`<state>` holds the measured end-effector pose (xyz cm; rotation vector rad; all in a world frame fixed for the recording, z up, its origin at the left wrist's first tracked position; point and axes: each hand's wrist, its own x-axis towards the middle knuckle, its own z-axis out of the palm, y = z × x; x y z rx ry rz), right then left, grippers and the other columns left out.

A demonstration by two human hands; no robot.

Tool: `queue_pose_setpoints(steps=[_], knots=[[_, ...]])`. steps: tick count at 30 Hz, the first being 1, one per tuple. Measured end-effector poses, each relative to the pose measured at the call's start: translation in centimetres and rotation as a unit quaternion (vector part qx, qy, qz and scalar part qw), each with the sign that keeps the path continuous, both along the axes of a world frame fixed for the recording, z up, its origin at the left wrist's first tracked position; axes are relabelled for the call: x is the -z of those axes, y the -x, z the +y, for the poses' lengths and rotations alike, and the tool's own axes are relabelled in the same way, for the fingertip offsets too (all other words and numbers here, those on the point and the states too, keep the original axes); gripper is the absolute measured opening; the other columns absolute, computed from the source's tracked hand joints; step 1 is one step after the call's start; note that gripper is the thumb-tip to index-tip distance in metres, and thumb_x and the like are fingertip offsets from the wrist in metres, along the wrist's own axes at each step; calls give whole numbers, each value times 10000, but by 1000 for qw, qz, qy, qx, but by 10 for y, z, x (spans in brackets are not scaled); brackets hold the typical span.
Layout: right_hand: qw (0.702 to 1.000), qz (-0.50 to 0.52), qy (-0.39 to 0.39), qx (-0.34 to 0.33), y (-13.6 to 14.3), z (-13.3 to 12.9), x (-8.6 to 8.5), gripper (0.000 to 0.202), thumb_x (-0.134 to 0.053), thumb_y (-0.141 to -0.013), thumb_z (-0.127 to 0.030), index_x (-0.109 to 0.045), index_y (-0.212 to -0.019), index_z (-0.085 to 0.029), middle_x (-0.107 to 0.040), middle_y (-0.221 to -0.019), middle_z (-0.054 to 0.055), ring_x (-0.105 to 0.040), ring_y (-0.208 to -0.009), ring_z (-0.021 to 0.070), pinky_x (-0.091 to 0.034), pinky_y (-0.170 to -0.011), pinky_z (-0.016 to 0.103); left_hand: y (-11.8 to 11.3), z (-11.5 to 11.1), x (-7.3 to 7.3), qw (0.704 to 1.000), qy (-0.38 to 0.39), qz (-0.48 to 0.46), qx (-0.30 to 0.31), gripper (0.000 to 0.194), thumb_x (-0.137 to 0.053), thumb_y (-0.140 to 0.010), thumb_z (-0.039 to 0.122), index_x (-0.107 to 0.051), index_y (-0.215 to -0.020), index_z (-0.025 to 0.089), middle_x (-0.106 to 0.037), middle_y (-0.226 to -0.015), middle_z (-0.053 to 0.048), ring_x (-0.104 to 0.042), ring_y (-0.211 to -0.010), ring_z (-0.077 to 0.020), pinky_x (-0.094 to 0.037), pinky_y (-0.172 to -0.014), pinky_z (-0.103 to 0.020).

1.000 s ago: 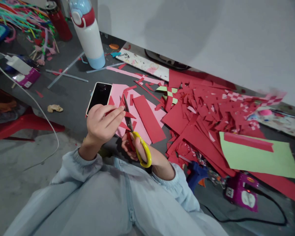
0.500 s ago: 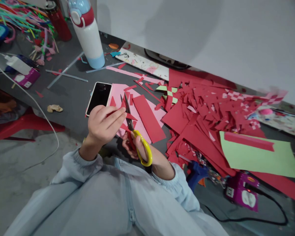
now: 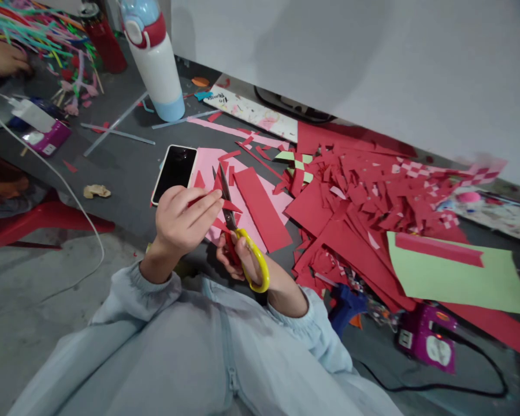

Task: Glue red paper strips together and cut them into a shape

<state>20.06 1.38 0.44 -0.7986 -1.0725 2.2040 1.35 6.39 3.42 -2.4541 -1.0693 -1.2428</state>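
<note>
My left hand (image 3: 185, 218) is closed in a pinch on a piece of red paper (image 3: 231, 206), mostly hidden behind my fingers. In my right hand (image 3: 234, 254) are scissors (image 3: 256, 263) with yellow and red handles, gripped by the loops. Their blades point away from me, slightly parted, and cross the red paper close to my left fingertips. Beneath both hands lies a pink paper sheet (image 3: 271, 193) with a wide red paper strip (image 3: 262, 209) and small red scraps on it. A phone (image 3: 175, 172) with a dark screen rests just beyond my left hand.
Red paper cuttings (image 3: 364, 185) are heaped on the right, beside a green sheet (image 3: 455, 277). A blue glue gun (image 3: 347, 309) and a purple power box (image 3: 427, 338) lie nearer. A white bottle (image 3: 158, 75) stands at back left; another person's hand (image 3: 4, 58) is far left.
Another person's hand has come into view at the far left. My hands, the scissors and the red paper have hardly moved.
</note>
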Motion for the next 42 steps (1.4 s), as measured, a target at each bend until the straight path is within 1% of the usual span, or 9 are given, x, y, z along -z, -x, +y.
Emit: queue_pose_setpoints(steps=[8,11,16,22,29,33,35,37,42], knots=[[998,-48,-35,-1,-3,0,0,467,-363,-948,-698,-446,-900,-241,-442,-587,-56,-316,-402,72,-259,-364,229,-3,2,-5,998,-68,11,9,240,-638,-885,108,-718,-1092,202,-795,-1027,-63,-708,-907,-207,-459,-755,-370],[997,-68,-47,-11,-5,1,-3,489,-330,-957,-697,-448,-862,-232,-444,-578,-53,-332,-394,70,-266,-358,225,-2,2,-5,999,-51,18,2,238,-620,-906,141,-723,-1096,238,-795,-1042,-48,-710,-915,-209,-472,-749,-378],[996,-77,-41,-10,-4,0,-7,519,-312,-956,-704,-432,-809,-221,-484,-599,-48,-345,-367,51,-267,-330,202,-3,2,-7,991,-105,72,-32,169,-603,-908,148,-740,-978,218,-803,-993,-23,-711,-861,-194,-501,-718,-363],[995,-89,-49,-11,-3,0,-2,570,-285,-944,-730,-461,-794,-209,-513,-560,-41,-410,-332,66,-341,-316,196,-4,3,-6,990,-105,86,-40,181,-592,-911,156,-747,-975,224,-801,-1001,-25,-711,-862,-189,-504,-725,-362],[993,-116,-27,-4,-2,1,0,620,-305,-909,-775,-465,-729,-204,-507,-479,-29,-451,-305,85,-340,-282,189,-3,1,-1,998,-53,26,-1,199,-605,-919,163,-736,-1046,243,-796,-1031,-38,-709,-903,-194,-494,-757,-377],[993,-76,55,71,4,8,-3,622,-418,-801,-854,-438,-842,-234,-498,-485,-88,-340,-255,63,-285,-227,183,-8,-1,1,998,17,-54,-42,184,-601,-901,165,-749,-986,231,-802,-975,-37,-724,-869,-185,-554,-778,-362],[988,-41,75,132,5,14,-6,624,-457,-765,-866,-403,-843,-249,-454,-462,-122,-271,-238,49,-252,-214,172,-12,-2,0,978,94,-164,-92,121,-637,-894,226,-758,-895,227,-796,-882,-23,-725,-806,-171,-573,-770,-341],[980,-19,79,182,3,20,-8,614,-497,-754,-851,-385,-818,-251,-447,-470,-129,-246,-239,40,-227,-209,171,-14,-1,-2,925,212,-278,-149,117,-720,-846,318,-760,-874,212,-781,-851,-21,-720,-788,-171,-581,-752,-324],[962,-15,31,272,-6,28,-9,445,-675,-795,-584,-396,-782,-237,-559,-590,-91,-296,-273,5,-220,-252,161,-12,6,1,768,459,-445,-38,404,-875,-641,448,-737,-921,192,-757,-847,-25,-716,-758,-181,-590,-684,-311]])
